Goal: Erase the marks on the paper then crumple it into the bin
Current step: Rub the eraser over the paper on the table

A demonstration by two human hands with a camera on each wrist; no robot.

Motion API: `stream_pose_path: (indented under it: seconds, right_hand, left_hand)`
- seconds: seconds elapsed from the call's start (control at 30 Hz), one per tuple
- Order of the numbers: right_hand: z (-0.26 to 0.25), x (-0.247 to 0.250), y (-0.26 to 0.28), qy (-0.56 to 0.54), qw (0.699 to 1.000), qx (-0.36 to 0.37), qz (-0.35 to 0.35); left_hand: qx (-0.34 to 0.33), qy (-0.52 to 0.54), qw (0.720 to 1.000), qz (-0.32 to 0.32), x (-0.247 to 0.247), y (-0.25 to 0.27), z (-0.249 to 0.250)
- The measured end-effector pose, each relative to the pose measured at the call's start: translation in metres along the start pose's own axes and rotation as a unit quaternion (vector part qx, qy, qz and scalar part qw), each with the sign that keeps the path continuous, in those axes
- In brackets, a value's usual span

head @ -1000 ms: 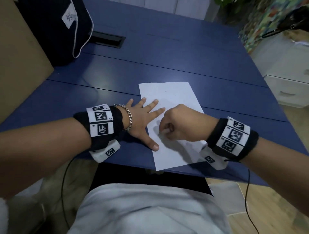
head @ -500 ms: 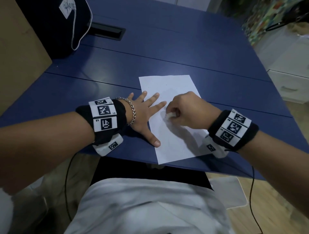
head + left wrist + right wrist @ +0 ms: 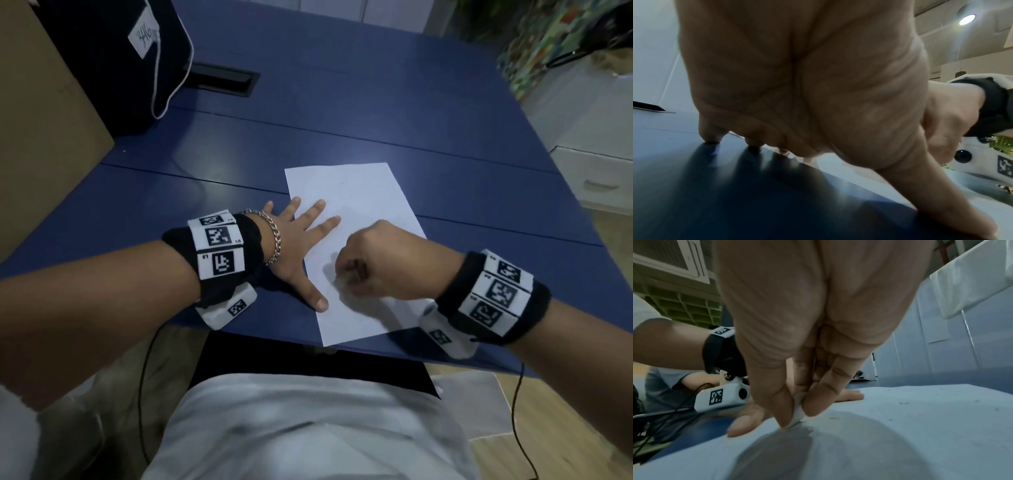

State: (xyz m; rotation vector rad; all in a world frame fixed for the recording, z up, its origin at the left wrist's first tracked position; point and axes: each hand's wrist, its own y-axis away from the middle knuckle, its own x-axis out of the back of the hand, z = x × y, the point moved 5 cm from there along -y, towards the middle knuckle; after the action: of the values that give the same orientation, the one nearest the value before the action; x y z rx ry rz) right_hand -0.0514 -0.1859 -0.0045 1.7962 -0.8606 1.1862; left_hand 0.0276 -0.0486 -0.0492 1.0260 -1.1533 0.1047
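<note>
A white sheet of paper (image 3: 356,212) lies on the blue table (image 3: 376,113) near its front edge. My left hand (image 3: 301,246) lies flat with spread fingers on the paper's left edge, thumb pressing near the lower left. My right hand (image 3: 370,263) is curled into a fist over the middle of the sheet. In the right wrist view its thumb and fingers pinch a small white eraser (image 3: 798,412) pressed onto the paper (image 3: 900,426), where dark eraser crumbs lie. The left wrist view shows my left palm (image 3: 797,81) and fingertips on the table. No bin is in view.
A dark bag (image 3: 113,61) with a white cord stands at the table's back left beside a brown cardboard panel (image 3: 41,137). A black cable slot (image 3: 222,82) is set in the tabletop. White drawers (image 3: 599,178) stand to the right. Cables hang from both wrists.
My right hand with the eraser slid up the sheet and has come back down toward me, rubbing. My left hand has stayed flat on the paper's left edge.
</note>
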Motion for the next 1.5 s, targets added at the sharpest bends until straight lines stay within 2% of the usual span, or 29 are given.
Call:
stream_pose_path:
  seconds: [0.03,0.13,0.2,0.3,0.37,0.53,0.6,0.7,0.77,0.9,0.93,1.03,1.07,1.23,1.3,1.4,1.43,1.5]
  right_hand:
    - [0.004,0.005,-0.002,-0.004,1.0,-0.005,0.002]
    - [0.031,0.022,-0.011,-0.006,0.996,-0.059,0.069]
    - [0.033,0.02,-0.011,0.008,0.994,-0.064,0.085]
    - [0.009,0.003,-0.002,0.015,0.999,-0.016,0.023]
    - [0.007,0.002,0.0,-0.007,1.0,-0.014,-0.011]
    - [0.035,0.02,-0.015,0.011,0.993,-0.077,0.086]
    - [0.02,0.011,-0.013,0.011,0.996,-0.057,0.069]
    - [-0.003,-0.001,-0.007,-0.008,1.0,-0.01,-0.008]
    - [0.006,0.009,-0.013,-0.02,1.0,-0.017,0.008]
    - [0.024,0.025,-0.03,-0.005,0.993,-0.07,0.094]
    - [0.016,0.022,-0.031,-0.003,0.994,-0.058,0.091]
    - [-0.012,0.005,-0.025,-0.006,1.0,0.006,0.017]
    - [-0.013,0.006,-0.025,-0.006,1.0,0.008,0.004]
    - [0.018,0.029,-0.039,-0.001,0.994,-0.06,0.096]
    - [0.008,0.023,-0.037,-0.01,0.996,-0.034,0.078]
    - [-0.011,0.01,-0.027,-0.039,0.999,0.014,-0.006]
    - [-0.007,0.012,-0.028,-0.038,0.999,0.009,-0.009]
    - [0.012,0.02,-0.032,-0.044,0.998,-0.03,0.029]
  left_hand:
    - [0.003,-0.004,1.0,-0.002,0.002,0.0,0.0]
    - [0.003,-0.004,1.0,-0.011,0.004,-0.002,0.0]
    - [0.001,-0.004,1.0,-0.012,0.003,-0.002,0.001]
    - [0.004,-0.01,1.0,-0.01,0.0,-0.002,0.002]
    - [0.002,-0.01,1.0,-0.007,0.0,-0.003,0.001]
    - [-0.005,-0.001,1.0,-0.001,-0.002,-0.006,-0.004]
    - [-0.003,-0.002,1.0,0.0,-0.002,-0.007,-0.003]
    - [-0.001,0.002,1.0,0.0,0.0,-0.007,-0.002]
    - [0.0,0.003,1.0,-0.001,0.0,-0.007,-0.002]
    - [-0.001,-0.001,1.0,0.006,-0.002,-0.008,-0.003]
    - [-0.002,-0.001,1.0,0.008,-0.002,-0.008,-0.004]
    - [-0.002,-0.001,1.0,0.013,-0.002,-0.009,-0.003]
    - [-0.001,-0.003,1.0,0.014,-0.002,-0.009,-0.003]
    - [0.001,-0.003,1.0,0.009,0.0,-0.008,-0.002]
    - [0.001,-0.008,1.0,0.008,0.0,-0.009,-0.002]
    - [0.002,-0.009,1.0,0.009,-0.002,-0.01,-0.003]
    - [0.002,-0.008,1.0,0.009,-0.003,-0.01,-0.003]
    - [0.004,-0.005,1.0,0.007,-0.003,-0.009,-0.002]
